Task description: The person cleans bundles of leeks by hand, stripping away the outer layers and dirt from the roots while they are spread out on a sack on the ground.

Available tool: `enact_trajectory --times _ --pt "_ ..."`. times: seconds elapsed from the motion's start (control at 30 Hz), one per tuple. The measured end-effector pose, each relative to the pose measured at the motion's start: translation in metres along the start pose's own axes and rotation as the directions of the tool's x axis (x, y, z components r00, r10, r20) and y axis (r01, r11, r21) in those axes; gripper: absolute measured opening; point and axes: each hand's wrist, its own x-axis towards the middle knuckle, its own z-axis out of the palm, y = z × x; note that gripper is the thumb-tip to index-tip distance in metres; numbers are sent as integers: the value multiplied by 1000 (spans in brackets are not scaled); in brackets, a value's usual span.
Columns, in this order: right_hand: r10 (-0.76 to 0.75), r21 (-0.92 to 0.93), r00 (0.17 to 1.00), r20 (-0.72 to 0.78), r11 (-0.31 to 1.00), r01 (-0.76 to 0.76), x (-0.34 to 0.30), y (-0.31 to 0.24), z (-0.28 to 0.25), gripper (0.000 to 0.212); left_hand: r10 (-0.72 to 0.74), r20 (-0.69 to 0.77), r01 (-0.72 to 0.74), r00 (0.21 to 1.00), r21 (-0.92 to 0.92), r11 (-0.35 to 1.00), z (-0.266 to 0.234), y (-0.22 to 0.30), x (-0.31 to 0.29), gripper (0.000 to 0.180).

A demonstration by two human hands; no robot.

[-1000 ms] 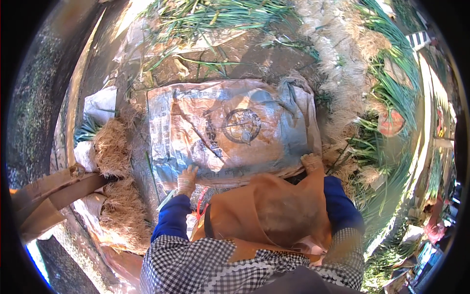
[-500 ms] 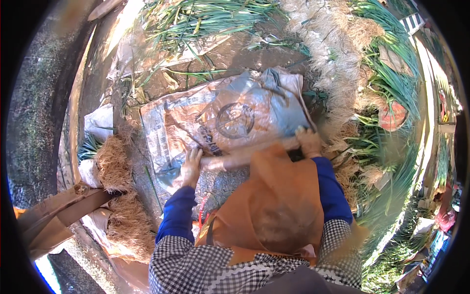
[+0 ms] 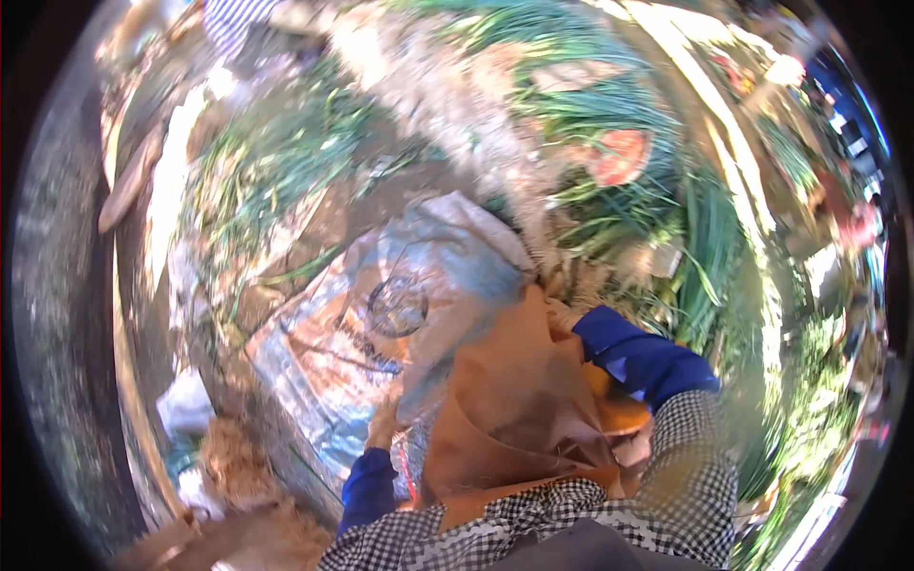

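Note:
A flat woven plastic sack, whitish with orange-brown and pale blue patches and a dark round print, lies in front of me. My left hand is at its near edge, touching it or very close; motion smears the fingers. Off the sack's right side, my right hand reaches down beside the pale roots of green onions. An orange-brown apron partly covers this hand, and its fingers do not show clearly. Whether it touches the roots I cannot tell.
More loose green onions lie beyond the sack, and a band of pale roots runs to the far side. A brown root bundle sits at the left. The onions at the right carry a round reddish thing. Striped cloth shows far left.
The view has swung to the right. My right hand has left the sack's near edge and moved toward the onion roots. My left hand stays by the sack's edge.

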Motion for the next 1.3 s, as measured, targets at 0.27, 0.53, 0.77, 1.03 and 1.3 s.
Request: enact_trajectory --times 0.27,0.53,0.77,1.03,1.3 --pt "130 424 989 -77 902 -85 -177 -38 -45 22 267 -215 -266 939 -948 172 -132 187 31 65" --pt "-34 111 555 -831 968 226 -225 -145 -19 17 474 -366 -563 801 -730 388 -204 305 -3 46" --pt "717 575 -260 -647 682 451 -271 -104 -27 5 513 -529 -733 676 -414 539 -226 351 -19 34" --pt "991 935 127 -42 84 -345 -255 -11 153 41 685 -475 -829 553 -230 509 -204 464 -38 30" --pt "999 999 -20 39 -40 -30 -273 11 154 33 717 -52 -593 695 -606 531 -83 520 -44 30"
